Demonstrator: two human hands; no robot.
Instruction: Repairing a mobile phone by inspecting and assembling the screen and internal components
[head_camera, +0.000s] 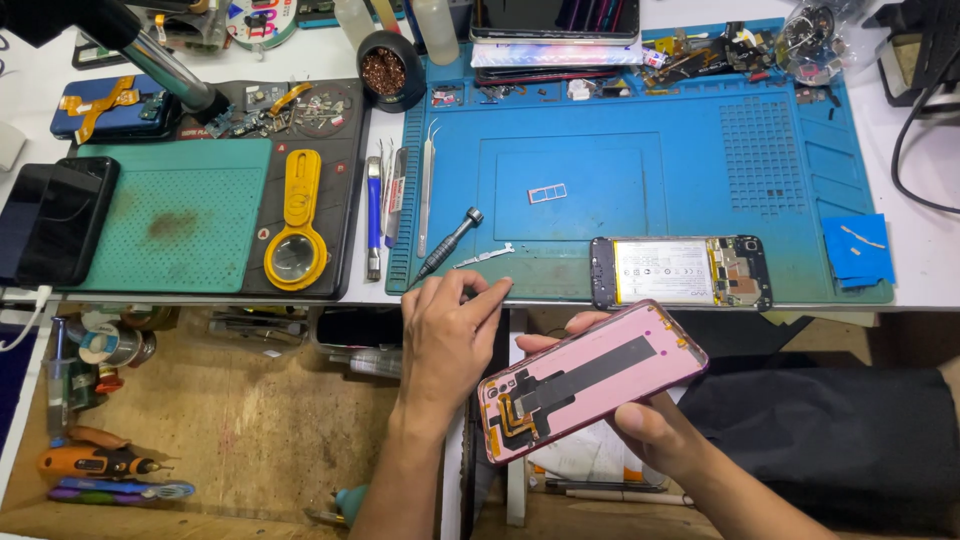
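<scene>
1. The right hand holds a pink phone back panel from underneath, inner side up, below the front edge of the surface and above the open drawer; its grip is closed around the panel's lower long edge, with fingertips showing past the upper one

2. The panel's long axis runs from lower left to upper right, with the black strip and orange ribbon cable at its lower left end

3. The left hand rests at the front edge of the surface, fingers curled in a narrow pinch; I cannot tell whether anything small sits between the fingertips

4. Just beyond those fingertips lies a thin metal bracket, with a screwdriver beside it, its handle pointing away toward the back of the surface and its tip toward the hand. Both are far closer to the left hand than to the right

5. The opened phone lies flat near the front edge of the blue mat, long axis parallel to that edge, directly above the held panel and nearer the right hand

6. Tweezers lie at the mat's left edge; a yellow magnifier sits on the green mat further left
</scene>
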